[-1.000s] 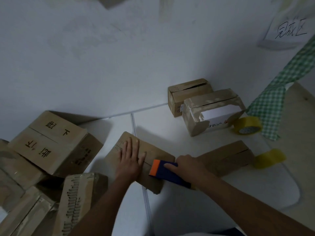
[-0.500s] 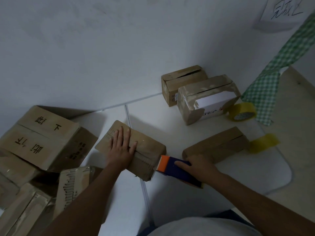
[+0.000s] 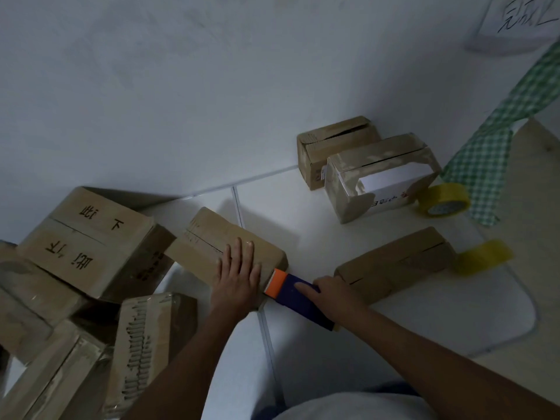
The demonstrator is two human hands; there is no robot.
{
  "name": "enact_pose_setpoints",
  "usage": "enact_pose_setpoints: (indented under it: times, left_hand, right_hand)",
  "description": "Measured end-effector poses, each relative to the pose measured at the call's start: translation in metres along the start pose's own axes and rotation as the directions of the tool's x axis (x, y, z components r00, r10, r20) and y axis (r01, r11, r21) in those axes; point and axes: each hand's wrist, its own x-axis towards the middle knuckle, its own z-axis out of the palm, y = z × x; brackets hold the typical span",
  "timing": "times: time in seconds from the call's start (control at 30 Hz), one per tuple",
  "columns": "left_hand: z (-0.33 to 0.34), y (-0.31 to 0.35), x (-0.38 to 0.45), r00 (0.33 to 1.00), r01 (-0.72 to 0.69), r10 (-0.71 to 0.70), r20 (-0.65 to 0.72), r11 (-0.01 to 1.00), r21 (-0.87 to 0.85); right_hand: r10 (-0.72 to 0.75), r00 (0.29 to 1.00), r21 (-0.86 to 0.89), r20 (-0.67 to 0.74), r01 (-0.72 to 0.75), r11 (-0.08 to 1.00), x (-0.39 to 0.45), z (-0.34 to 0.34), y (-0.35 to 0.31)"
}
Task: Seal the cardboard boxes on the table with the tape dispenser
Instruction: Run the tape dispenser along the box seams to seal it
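Pressing flat on the box (image 3: 212, 241), the left hand (image 3: 238, 277) has straight fingers. The right hand (image 3: 331, 294) grips the blue and orange dispenser (image 3: 295, 291), its orange end touching the box's near end. Left, a big box (image 3: 91, 237) shows printed "下". A sign (image 3: 521, 19) has handwriting, too cut off to read.

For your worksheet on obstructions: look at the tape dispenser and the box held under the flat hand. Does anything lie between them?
Nothing visible does. The right hand grips the tape dispenser, whose orange end meets the near right edge of the box. The left hand presses flat on the box top beside that end, not between them.
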Motion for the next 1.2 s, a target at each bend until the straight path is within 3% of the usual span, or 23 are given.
enact_pose_setpoints:
  times: [0.17,0.27,0.5,0.6,0.73,0.93,1.2]
  left_hand:
    - [-0.001,-0.004,0.002,0.999,-0.024,0.026,0.041,0.999,-0.033]
    - [0.000,-0.004,0.002,0.998,-0.009,0.012,0.066,0.999,-0.052]
    - [-0.001,0.002,0.002,0.997,0.077,-0.076,0.009,0.992,-0.104]
    - [-0.014,0.013,0.006,0.985,0.136,-0.157,-0.073,0.961,-0.240]
    - [-0.018,0.038,0.007,0.986,0.141,-0.164,-0.038,0.927,-0.347]
    - [-0.011,0.046,0.007,0.974,0.210,-0.224,-0.023,0.939,-0.271]
    - [-0.008,0.045,0.007,0.976,0.195,-0.211,-0.049,0.954,-0.226]
  right_hand:
    - [-0.036,0.999,0.090,-0.038,0.039,0.995,-0.007,-0.007,0.017]
    - [-0.030,0.998,0.057,-0.061,0.034,0.998,-0.017,-0.007,0.033]
    - [-0.008,0.998,0.104,-0.061,0.015,0.994,-0.024,-0.007,0.044]
    - [0.026,0.999,0.132,-0.030,-0.022,0.991,-0.023,-0.005,0.039]
    - [0.042,0.998,0.131,0.039,-0.047,0.990,-0.027,-0.003,0.039]
    - [0.086,0.994,0.075,0.060,-0.091,0.993,-0.019,-0.005,0.025]
    - [0.190,0.967,0.047,0.170,-0.201,0.978,0.013,0.001,0.000]
